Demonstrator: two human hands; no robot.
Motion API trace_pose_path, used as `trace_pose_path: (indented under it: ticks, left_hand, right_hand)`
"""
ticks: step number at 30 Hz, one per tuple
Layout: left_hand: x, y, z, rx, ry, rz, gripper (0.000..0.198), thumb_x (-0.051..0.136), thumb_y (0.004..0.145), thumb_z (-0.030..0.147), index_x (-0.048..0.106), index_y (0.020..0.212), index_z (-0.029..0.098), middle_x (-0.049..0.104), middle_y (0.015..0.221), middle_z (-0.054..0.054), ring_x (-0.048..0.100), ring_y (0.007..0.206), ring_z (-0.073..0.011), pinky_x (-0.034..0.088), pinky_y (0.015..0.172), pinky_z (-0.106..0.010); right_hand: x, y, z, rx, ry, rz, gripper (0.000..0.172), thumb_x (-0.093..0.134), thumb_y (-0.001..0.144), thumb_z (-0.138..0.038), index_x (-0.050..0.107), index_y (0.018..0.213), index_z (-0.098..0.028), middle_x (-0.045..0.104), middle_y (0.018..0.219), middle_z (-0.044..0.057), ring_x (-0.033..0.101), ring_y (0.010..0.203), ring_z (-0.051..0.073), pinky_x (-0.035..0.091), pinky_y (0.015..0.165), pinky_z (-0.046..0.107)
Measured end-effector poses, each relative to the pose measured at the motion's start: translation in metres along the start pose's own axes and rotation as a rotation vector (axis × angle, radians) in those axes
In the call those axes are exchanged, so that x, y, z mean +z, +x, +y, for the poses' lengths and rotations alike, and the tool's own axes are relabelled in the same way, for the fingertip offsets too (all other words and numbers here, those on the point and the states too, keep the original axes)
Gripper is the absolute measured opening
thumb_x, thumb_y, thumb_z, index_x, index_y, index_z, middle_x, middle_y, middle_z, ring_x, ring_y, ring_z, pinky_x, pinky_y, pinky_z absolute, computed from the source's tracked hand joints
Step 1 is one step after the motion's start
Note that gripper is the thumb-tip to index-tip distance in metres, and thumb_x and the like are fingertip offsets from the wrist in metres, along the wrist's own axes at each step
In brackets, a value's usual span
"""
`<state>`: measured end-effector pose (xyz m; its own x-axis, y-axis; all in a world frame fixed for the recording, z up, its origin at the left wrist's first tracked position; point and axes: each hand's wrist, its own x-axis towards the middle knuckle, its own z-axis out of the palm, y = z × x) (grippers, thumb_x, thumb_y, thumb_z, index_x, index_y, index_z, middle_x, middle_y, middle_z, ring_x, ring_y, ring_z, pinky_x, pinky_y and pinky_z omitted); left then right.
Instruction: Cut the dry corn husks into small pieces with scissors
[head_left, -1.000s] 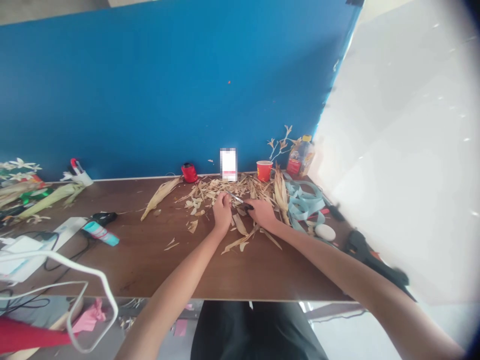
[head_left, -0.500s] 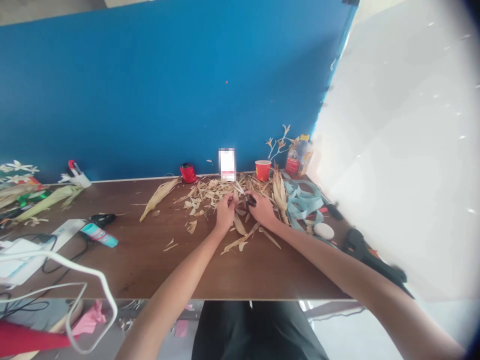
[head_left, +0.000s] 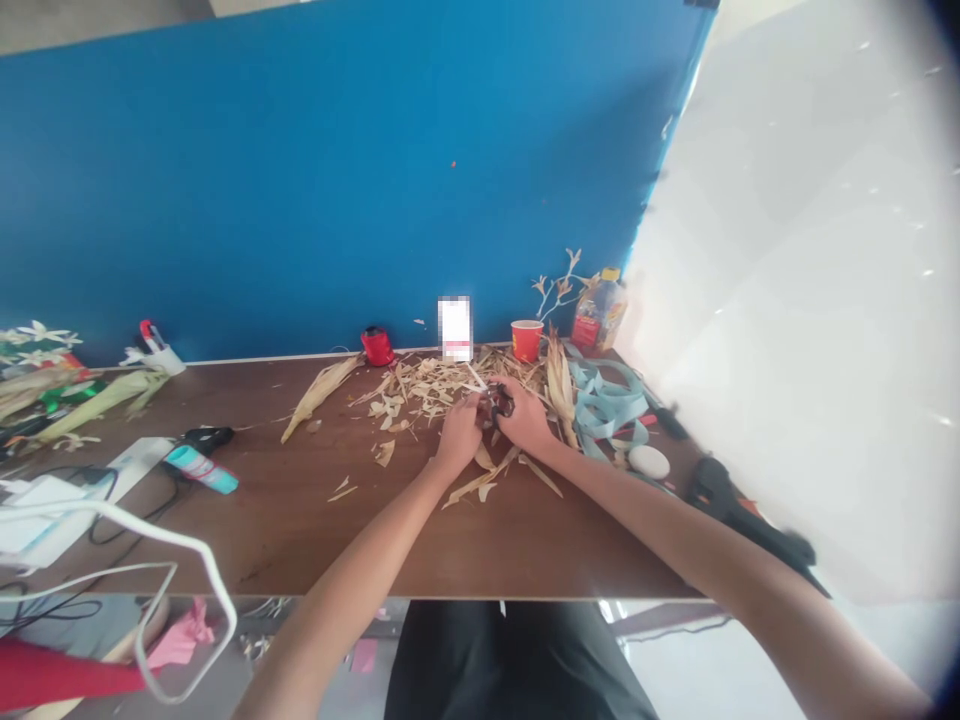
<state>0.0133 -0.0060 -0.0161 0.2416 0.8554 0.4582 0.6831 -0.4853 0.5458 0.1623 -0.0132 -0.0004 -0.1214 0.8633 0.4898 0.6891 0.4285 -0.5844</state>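
Note:
My right hand (head_left: 523, 418) is closed around the black handles of a pair of scissors (head_left: 501, 402), whose blades point away to the upper left. Right beside it, my left hand (head_left: 460, 432) has its fingers pinched together at the scissors; what they hold is too small and covered to make out. Both hands are over the near side of a pile of dried corn husk scraps (head_left: 424, 385). Loose husk strips (head_left: 480, 485) lie on the brown table just below the hands. A bundle of dried husk (head_left: 559, 385) stands to the right of my right hand.
At the back are a red cup (head_left: 526, 341), a red roll (head_left: 377, 347) and a plastic bottle (head_left: 600, 312). Pale blue ribbon (head_left: 611, 400), a white disc (head_left: 649, 462) and a black glue gun (head_left: 739, 510) lie right. Leftward are a husk (head_left: 321, 397), a blue tube (head_left: 202, 469) and cables.
My left hand has moved right and slightly away from me, so its fingertips now meet the scissors. My right hand has barely shifted and still holds the scissors.

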Motion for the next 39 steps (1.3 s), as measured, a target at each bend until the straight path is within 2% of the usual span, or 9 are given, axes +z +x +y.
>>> trace_pose_path:
  ticks: [5,9,13,19,23,28,34,39]
  left_hand:
    - [-0.001,0.000,0.002,0.006,-0.006,0.055,0.025,0.053,0.079,0.011,0.061,0.101,0.019,0.065,0.086,-0.010,0.059,0.088,-0.0266,0.043,0.084,-0.039]
    - [-0.003,0.000,0.003,-0.055,-0.150,0.130,0.024,0.052,0.081,0.014,0.059,0.104,0.020,0.065,0.085,-0.006,0.060,0.085,-0.0226,0.043,0.082,-0.036]
    - [-0.006,0.000,0.006,-0.096,-0.335,0.183,0.022,0.051,0.084,0.017,0.055,0.106,0.020,0.065,0.085,-0.004,0.061,0.076,-0.0183,0.045,0.076,-0.032]
    - [-0.006,0.001,0.008,-0.103,-0.525,0.139,0.012,0.053,0.085,0.025,0.060,0.092,0.019,0.065,0.081,-0.004,0.061,0.074,-0.0163,0.046,0.072,-0.028]
    - [-0.005,0.002,0.004,-0.134,-0.613,0.087,0.022,0.053,0.085,0.037,0.062,0.077,0.018,0.064,0.075,-0.003,0.058,0.069,-0.0152,0.045,0.067,-0.027]
    - [-0.001,0.002,-0.005,-0.272,-0.689,0.199,0.031,0.056,0.082,0.047,0.063,0.078,0.018,0.057,0.064,0.000,0.051,0.056,-0.0125,0.041,0.058,-0.025]
    - [0.001,0.006,-0.008,-0.327,-0.852,0.364,0.028,0.064,0.077,0.043,0.061,0.082,0.016,0.060,0.071,-0.002,0.052,0.059,-0.0112,0.042,0.060,-0.024]
    - [0.000,0.008,-0.006,-0.368,-1.000,0.380,0.026,0.067,0.075,0.038,0.059,0.084,0.015,0.059,0.073,-0.001,0.050,0.059,-0.0088,0.040,0.060,-0.023]
  right_hand:
    - [0.002,0.002,0.003,0.043,0.024,0.020,0.052,0.050,0.071,-0.017,0.051,0.122,-0.024,0.068,0.093,0.001,0.063,0.086,0.020,0.046,0.078,0.029]
    - [0.001,0.003,0.003,0.052,0.054,0.021,0.052,0.051,0.071,-0.018,0.050,0.123,-0.023,0.067,0.087,0.000,0.062,0.083,0.019,0.045,0.075,0.028]
    - [-0.002,0.002,0.000,0.030,0.043,-0.031,0.055,0.052,0.070,-0.019,0.049,0.125,-0.023,0.064,0.074,-0.003,0.059,0.070,0.017,0.044,0.069,0.026]
    - [-0.002,0.000,-0.002,-0.010,0.141,-0.026,0.054,0.051,0.071,-0.019,0.050,0.125,-0.021,0.062,0.069,-0.005,0.056,0.063,0.014,0.044,0.066,0.023]
    - [0.002,-0.001,0.002,-0.030,0.183,0.008,0.054,0.053,0.070,-0.018,0.050,0.124,-0.021,0.065,0.076,-0.002,0.060,0.069,0.015,0.046,0.070,0.025]
    - [0.007,0.001,0.007,-0.048,0.140,0.018,0.049,0.055,0.070,-0.017,0.055,0.119,-0.024,0.068,0.086,-0.001,0.062,0.076,0.017,0.047,0.075,0.027]
    - [0.011,0.006,0.011,0.049,-0.091,-0.051,0.039,0.055,0.071,-0.018,0.062,0.108,-0.025,0.070,0.088,0.000,0.063,0.080,0.019,0.045,0.074,0.028]
    - [0.012,0.006,0.011,0.043,-0.172,-0.098,0.040,0.056,0.072,-0.020,0.061,0.111,-0.026,0.071,0.093,0.000,0.063,0.084,0.020,0.044,0.072,0.027]
